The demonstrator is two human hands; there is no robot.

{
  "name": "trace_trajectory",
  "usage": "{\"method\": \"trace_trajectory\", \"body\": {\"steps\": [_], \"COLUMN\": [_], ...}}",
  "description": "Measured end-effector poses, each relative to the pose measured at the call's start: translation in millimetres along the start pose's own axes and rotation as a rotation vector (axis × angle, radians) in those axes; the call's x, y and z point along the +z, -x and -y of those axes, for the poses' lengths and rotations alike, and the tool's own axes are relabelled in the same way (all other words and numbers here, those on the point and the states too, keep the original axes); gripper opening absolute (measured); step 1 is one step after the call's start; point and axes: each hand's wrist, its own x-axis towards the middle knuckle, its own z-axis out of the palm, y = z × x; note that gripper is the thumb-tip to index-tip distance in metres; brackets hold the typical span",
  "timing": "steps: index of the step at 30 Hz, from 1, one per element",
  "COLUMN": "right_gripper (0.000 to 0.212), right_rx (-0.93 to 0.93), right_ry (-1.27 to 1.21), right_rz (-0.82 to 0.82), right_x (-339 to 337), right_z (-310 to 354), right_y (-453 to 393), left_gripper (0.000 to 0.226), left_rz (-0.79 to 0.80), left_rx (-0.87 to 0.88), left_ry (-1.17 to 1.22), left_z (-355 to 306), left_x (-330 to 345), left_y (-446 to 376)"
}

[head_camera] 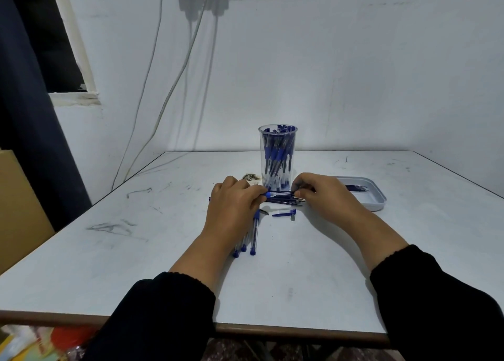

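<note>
My left hand (234, 202) and my right hand (321, 194) meet just in front of a clear plastic cup (277, 158) packed with blue pens. Between them they pinch one clear pen with a blue tip (276, 194), the left at its blue end, the right at the other end. Under it lies a small pile of dark refills (283, 201). Three clear pen barrels with blue ends (252, 238) lie beside my left wrist. A loose blue cap (283, 212) sits in front of the pile.
A grey tray (373, 194) with a few dark refills stands to the right of my right hand. A small crumpled scrap (251, 178) lies left of the cup. The white table (136, 251) meets the wall behind; cables hang at the back left.
</note>
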Motion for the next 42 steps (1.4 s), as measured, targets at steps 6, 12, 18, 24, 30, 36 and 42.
{"method": "trace_trajectory", "body": {"steps": [6, 12, 18, 24, 30, 36, 42], "right_gripper": [0.018, 0.017, 0.018, 0.028, 0.041, 0.015, 0.016], "right_rx": [-0.007, -0.003, -0.016, -0.105, 0.049, 0.091, 0.007], "right_ry": [-0.010, 0.003, -0.058, -0.192, -0.030, -0.042, -0.223], "right_rz": [-0.005, -0.007, 0.016, 0.073, -0.024, 0.002, 0.072], "right_x": [0.6, 0.5, 1.9, 7.5, -12.9, -15.8, -2.6], "right_z": [0.4, 2.3, 6.2, 12.0, -10.8, -13.9, 2.0], "right_y": [0.5, 1.3, 2.5, 5.9, -3.6, -7.7, -3.0], "left_gripper": [0.011, 0.011, 0.015, 0.011, 0.012, 0.012, 0.011], "left_rz": [-0.006, -0.021, -0.023, -0.012, -0.031, -0.019, -0.026], "left_rx": [0.002, 0.016, 0.035, 0.045, -0.063, -0.067, -0.007], "left_ry": [0.002, 0.016, 0.028, 0.004, -0.023, -0.027, 0.007], "left_z": [0.7, 2.3, -0.6, -2.0, 1.7, 1.4, -1.5], "left_x": [-0.6, 0.4, -0.2, 0.8, -2.1, -1.4, -0.6], "left_y": [0.1, -0.1, -0.1, 0.3, -0.9, -1.4, -0.5]}}
